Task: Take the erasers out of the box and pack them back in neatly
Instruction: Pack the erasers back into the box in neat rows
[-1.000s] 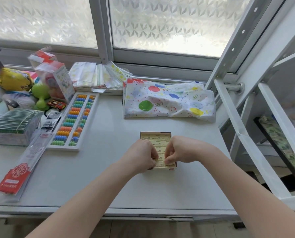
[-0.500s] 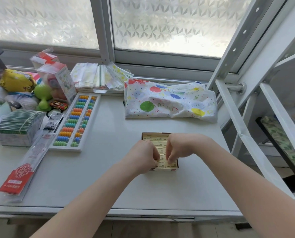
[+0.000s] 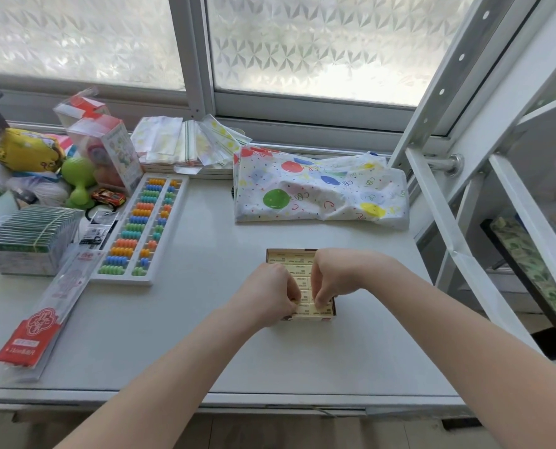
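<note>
A small brown cardboard box (image 3: 330, 318) lies open on the white table, filled with rows of cream-coloured erasers (image 3: 288, 258). Both hands hover over its near half. My left hand (image 3: 270, 294) has its fingers curled down into the box, and my right hand (image 3: 331, 277) does the same from the right. Their fingertips meet on one eraser (image 3: 306, 294) in the middle rows and pinch it. The far rows of erasers are in plain sight; the near rows are partly hidden by my hands.
A white abacus (image 3: 142, 228) with coloured beads lies to the left, beside a red-and-clear packet (image 3: 43, 315) and a banded stack of green cards (image 3: 32, 236). A balloon-print bag (image 3: 319, 192) lies behind the box. Toys crowd the far left. A white shelf frame (image 3: 458, 241) stands at the right.
Both hands have stayed over the box with only slight shifts; the fingertips have dug lower into the middle rows. The camera view has drifted a little.
</note>
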Tool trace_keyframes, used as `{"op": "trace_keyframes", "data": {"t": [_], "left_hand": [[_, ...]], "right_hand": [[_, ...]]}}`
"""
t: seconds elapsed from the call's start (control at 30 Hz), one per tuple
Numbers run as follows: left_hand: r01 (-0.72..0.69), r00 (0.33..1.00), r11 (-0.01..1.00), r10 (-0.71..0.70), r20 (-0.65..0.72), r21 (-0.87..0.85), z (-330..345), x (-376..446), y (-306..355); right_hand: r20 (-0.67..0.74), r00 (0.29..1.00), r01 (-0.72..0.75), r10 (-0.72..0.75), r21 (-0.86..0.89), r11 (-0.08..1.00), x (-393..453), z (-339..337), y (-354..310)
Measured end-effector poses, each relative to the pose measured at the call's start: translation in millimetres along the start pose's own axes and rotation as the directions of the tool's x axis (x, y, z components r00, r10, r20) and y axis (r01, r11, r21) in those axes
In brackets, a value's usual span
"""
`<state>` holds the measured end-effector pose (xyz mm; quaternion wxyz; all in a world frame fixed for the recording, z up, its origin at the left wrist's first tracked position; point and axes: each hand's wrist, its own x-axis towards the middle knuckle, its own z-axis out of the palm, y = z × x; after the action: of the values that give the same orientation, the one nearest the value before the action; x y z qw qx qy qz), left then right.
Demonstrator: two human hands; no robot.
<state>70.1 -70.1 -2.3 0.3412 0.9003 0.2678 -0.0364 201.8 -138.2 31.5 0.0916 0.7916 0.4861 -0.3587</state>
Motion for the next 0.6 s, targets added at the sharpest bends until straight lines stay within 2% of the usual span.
{"op": "trace_keyframes", "data": {"t": [0.4,0.5,0.6], "left_hand": [[-0.05,0.998,0.998,0.051,-0.037,0.041,2,-1,-1],[-0.098,0.993,0.992,0.103,-0.057,0.078,3,-3,-1],[-0.194,0.977,0.978,0.2,-0.073,0.081,5,-6,-5]], "right_hand": [[-0.066,0.998,-0.018,0.021,0.041,0.999,-7,6,4],[-0.107,0.993,-0.033,0.042,0.076,0.997,-9,6,3],[-0.113,0.993,-0.026,0.029,0.032,0.999,-8,10,-3]]}}
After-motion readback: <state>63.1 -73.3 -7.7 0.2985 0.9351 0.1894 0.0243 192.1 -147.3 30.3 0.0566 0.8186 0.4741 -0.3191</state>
